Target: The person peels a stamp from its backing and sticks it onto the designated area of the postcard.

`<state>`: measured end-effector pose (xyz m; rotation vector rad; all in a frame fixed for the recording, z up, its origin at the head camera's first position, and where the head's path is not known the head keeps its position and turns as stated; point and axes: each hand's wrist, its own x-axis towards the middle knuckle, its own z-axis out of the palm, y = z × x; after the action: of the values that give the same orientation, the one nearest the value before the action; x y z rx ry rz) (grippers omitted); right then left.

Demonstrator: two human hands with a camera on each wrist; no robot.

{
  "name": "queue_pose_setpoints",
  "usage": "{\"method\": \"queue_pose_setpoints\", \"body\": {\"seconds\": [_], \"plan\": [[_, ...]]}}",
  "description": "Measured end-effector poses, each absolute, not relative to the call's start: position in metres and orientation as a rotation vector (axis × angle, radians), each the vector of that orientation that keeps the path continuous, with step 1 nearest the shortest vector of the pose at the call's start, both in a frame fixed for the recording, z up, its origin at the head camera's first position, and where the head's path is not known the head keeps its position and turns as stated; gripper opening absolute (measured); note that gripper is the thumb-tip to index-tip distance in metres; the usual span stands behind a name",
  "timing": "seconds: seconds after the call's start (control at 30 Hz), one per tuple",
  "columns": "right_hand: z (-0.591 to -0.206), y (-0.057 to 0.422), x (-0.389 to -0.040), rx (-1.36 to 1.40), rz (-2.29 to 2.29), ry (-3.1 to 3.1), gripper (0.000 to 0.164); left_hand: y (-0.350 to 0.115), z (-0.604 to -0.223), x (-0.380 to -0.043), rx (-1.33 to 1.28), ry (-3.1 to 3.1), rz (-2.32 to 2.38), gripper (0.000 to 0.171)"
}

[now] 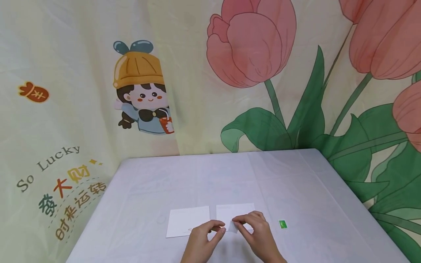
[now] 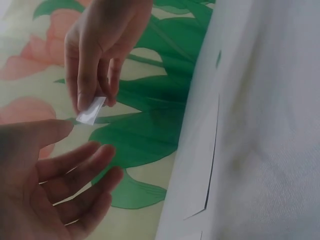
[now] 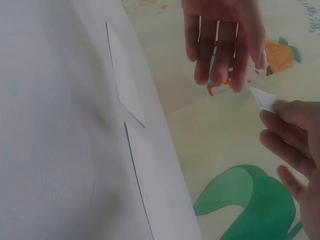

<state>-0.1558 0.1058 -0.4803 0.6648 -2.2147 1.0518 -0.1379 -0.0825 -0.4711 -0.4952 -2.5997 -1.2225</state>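
Between thumb and fingertips, my right hand (image 1: 260, 232) pinches a small whitish paper slip (image 1: 232, 227), which looks glossy in the left wrist view. My left hand (image 1: 204, 239) is close beside the slip's left side, its thumb and fingers loosely bent and apart, holding nothing. Both hands are raised over the near part of the table. Behind them lie two flat white cards or envelopes: the left card (image 1: 187, 221), with a tiny print near its lower right, and the right card (image 1: 230, 211), partly hidden by my right hand.
A small green stamp-like piece (image 1: 283, 224) with a white border lies to the right of my right hand. The table (image 1: 204, 179) has a white cover. Behind it hangs a curtain (image 1: 190, 73) printed with tulips and a cartoon figure.
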Motion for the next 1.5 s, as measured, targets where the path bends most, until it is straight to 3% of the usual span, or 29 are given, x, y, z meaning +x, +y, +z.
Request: {"method": "queue_pose_setpoints", "body": {"seconds": [0.53,0.87,1.23,1.5], "plan": [[-0.472,0.096,-0.151,0.718,1.115,-2.159,0.015,-0.083,-0.464,-0.135,-0.539,-2.569,-1.448,0.014],[-0.469,0.094,-0.150,0.716,1.125,-2.147,0.023,-0.085,-0.466,-0.133,-0.560,-2.535,-1.532,0.015],[-0.469,0.095,-0.149,0.695,1.201,-2.194,0.008,-0.087,-0.470,-0.132,-0.574,-2.507,-1.590,0.014],[-0.473,0.091,-0.150,0.654,1.322,-2.180,0.013,-0.086,-0.471,-0.133,-0.657,-2.418,-1.602,0.009]]}}
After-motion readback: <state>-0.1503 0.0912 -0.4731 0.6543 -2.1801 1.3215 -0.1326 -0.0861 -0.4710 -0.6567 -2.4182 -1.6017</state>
